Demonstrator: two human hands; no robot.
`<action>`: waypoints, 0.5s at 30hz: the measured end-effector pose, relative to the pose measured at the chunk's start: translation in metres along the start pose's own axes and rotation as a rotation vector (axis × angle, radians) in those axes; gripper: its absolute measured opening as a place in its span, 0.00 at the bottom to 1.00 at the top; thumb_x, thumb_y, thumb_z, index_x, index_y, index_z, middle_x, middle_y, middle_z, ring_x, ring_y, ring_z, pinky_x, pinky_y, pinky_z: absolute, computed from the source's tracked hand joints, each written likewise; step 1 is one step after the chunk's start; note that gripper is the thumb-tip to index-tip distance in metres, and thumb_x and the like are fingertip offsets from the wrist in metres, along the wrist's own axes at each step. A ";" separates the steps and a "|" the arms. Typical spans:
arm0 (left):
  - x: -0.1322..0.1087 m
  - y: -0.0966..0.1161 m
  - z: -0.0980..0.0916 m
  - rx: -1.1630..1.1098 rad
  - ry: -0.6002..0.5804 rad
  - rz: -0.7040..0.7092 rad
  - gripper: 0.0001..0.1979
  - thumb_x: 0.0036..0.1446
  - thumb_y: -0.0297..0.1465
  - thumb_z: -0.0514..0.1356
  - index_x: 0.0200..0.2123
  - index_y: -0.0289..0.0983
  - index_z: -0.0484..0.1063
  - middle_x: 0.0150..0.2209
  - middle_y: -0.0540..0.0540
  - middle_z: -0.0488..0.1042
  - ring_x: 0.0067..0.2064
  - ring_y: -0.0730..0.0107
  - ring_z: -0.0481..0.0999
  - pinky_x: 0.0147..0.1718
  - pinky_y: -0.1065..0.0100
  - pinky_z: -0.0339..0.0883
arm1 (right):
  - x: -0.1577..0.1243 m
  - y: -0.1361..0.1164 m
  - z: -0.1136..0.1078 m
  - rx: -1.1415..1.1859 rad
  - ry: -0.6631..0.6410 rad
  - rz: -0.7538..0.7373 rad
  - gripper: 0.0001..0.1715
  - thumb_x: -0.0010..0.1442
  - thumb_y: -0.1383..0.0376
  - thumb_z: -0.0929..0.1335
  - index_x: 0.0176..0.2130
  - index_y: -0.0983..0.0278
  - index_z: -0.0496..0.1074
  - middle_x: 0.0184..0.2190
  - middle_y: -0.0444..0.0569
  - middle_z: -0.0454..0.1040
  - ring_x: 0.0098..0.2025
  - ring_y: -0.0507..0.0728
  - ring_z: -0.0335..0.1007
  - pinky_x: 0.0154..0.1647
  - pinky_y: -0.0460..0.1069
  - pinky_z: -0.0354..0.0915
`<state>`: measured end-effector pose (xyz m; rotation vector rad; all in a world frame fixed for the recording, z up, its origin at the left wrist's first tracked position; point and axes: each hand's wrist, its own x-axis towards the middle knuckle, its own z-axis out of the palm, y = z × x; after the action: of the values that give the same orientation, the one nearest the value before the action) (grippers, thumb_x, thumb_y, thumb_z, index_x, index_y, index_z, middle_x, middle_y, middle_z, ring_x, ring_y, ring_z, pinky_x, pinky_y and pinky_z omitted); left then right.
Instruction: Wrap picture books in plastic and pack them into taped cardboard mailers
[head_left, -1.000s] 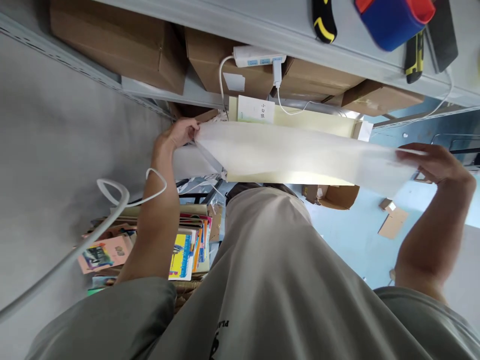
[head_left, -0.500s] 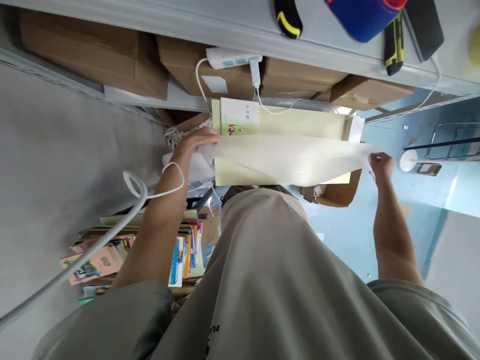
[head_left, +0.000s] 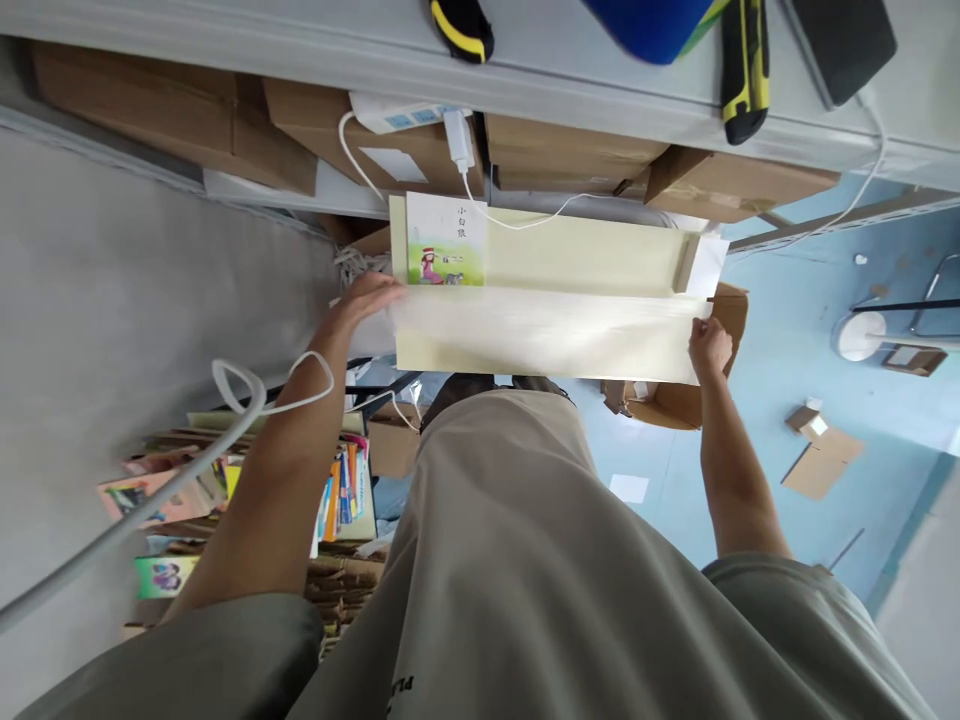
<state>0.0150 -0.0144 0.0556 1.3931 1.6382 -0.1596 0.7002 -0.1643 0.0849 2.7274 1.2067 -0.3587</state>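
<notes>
A long translucent plastic film (head_left: 547,325) stretches between my hands over a pale yellow board (head_left: 585,245). My left hand (head_left: 369,297) holds the film's left end near the board's edge, fingers close together and thumb hidden. At the other end, my right hand (head_left: 710,348) pinches the film in curled fingers. A picture book (head_left: 448,240) with a green cover drawing lies face up on the board's far left part; its lower edge meets the film. A white block-like piece (head_left: 701,265) sits at the board's far right corner.
A grey shelf (head_left: 300,50) carries box cutters (head_left: 746,70) and a phone-like black slab (head_left: 844,45). Below stand cardboard boxes (head_left: 577,150) and a power strip (head_left: 401,112). A white cable (head_left: 225,435) crosses my left arm. Stacked books (head_left: 345,490) stand lower left.
The film has come down flatter onto the board, uncovering more of the book's cover. My right hand has moved left and slightly lower; my left hand has shifted slightly too as the view moved.
</notes>
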 end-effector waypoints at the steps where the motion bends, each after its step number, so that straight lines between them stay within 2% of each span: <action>1: 0.000 0.006 0.002 -0.016 0.019 -0.045 0.09 0.64 0.30 0.64 0.29 0.38 0.73 0.23 0.55 0.66 0.35 0.69 0.65 0.36 0.65 0.56 | -0.001 -0.005 0.004 0.003 0.044 0.015 0.16 0.78 0.62 0.68 0.56 0.68 0.81 0.54 0.70 0.84 0.56 0.72 0.82 0.58 0.63 0.74; 3: -0.002 0.015 0.005 -0.049 0.055 -0.110 0.09 0.64 0.28 0.63 0.30 0.37 0.73 0.23 0.56 0.68 0.35 0.70 0.65 0.36 0.65 0.54 | -0.011 -0.029 0.011 0.036 0.161 -0.003 0.20 0.76 0.64 0.69 0.63 0.70 0.77 0.63 0.75 0.79 0.65 0.75 0.78 0.66 0.69 0.72; 4: -0.002 0.018 0.007 -0.069 0.069 -0.122 0.09 0.64 0.27 0.63 0.30 0.37 0.74 0.24 0.56 0.69 0.35 0.70 0.66 0.36 0.65 0.54 | -0.022 -0.048 0.014 0.073 0.207 -0.054 0.22 0.75 0.65 0.69 0.65 0.70 0.75 0.66 0.76 0.76 0.69 0.75 0.75 0.69 0.70 0.71; 5: -0.002 0.019 0.008 -0.089 0.080 -0.130 0.09 0.64 0.26 0.63 0.29 0.37 0.74 0.24 0.55 0.70 0.36 0.70 0.66 0.36 0.65 0.54 | -0.038 -0.073 0.019 0.133 0.211 -0.135 0.22 0.76 0.65 0.69 0.65 0.69 0.75 0.67 0.74 0.76 0.70 0.74 0.74 0.71 0.70 0.70; 6: -0.001 0.020 0.009 -0.109 0.089 -0.129 0.08 0.64 0.26 0.63 0.29 0.37 0.75 0.24 0.55 0.71 0.36 0.70 0.67 0.37 0.65 0.54 | -0.059 -0.102 0.024 0.218 0.133 -0.254 0.20 0.77 0.64 0.68 0.64 0.68 0.76 0.65 0.71 0.78 0.68 0.72 0.76 0.70 0.68 0.72; 9: 0.006 0.015 0.009 -0.143 0.120 -0.091 0.08 0.61 0.27 0.64 0.28 0.38 0.75 0.24 0.55 0.71 0.36 0.69 0.68 0.37 0.64 0.54 | -0.142 -0.205 0.050 0.489 -0.301 -0.650 0.17 0.80 0.62 0.66 0.60 0.63 0.80 0.58 0.61 0.84 0.55 0.63 0.84 0.62 0.58 0.78; 11: 0.013 0.009 0.006 -0.149 0.132 -0.066 0.08 0.59 0.28 0.64 0.27 0.39 0.74 0.22 0.55 0.69 0.35 0.68 0.67 0.37 0.62 0.54 | -0.200 -0.274 0.075 0.564 -0.590 -0.827 0.13 0.79 0.60 0.70 0.55 0.59 0.83 0.55 0.55 0.87 0.52 0.62 0.85 0.62 0.56 0.78; 13: 0.021 0.003 0.001 -0.162 0.138 -0.060 0.07 0.56 0.29 0.64 0.26 0.40 0.72 0.21 0.55 0.68 0.35 0.68 0.66 0.37 0.62 0.54 | -0.249 -0.334 0.102 0.616 -0.889 -0.831 0.06 0.75 0.64 0.74 0.46 0.59 0.85 0.47 0.51 0.88 0.48 0.61 0.86 0.62 0.56 0.77; 14: 0.025 -0.001 -0.002 -0.173 0.139 -0.060 0.07 0.56 0.30 0.64 0.25 0.41 0.72 0.21 0.55 0.68 0.35 0.68 0.66 0.38 0.62 0.54 | -0.268 -0.360 0.116 0.668 -1.060 -0.734 0.05 0.73 0.66 0.74 0.42 0.60 0.84 0.42 0.50 0.88 0.44 0.60 0.86 0.61 0.56 0.78; 15: 0.029 -0.005 -0.006 -0.184 0.139 -0.058 0.08 0.56 0.31 0.63 0.25 0.41 0.71 0.21 0.55 0.68 0.35 0.67 0.66 0.38 0.61 0.54 | -0.283 -0.382 0.129 0.742 -1.208 -0.549 0.06 0.72 0.68 0.75 0.39 0.61 0.82 0.37 0.51 0.87 0.40 0.60 0.85 0.59 0.58 0.80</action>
<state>0.0100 0.0081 0.0356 1.2403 1.7608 0.0548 0.2123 -0.1377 0.0263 1.6871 1.4370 -2.4069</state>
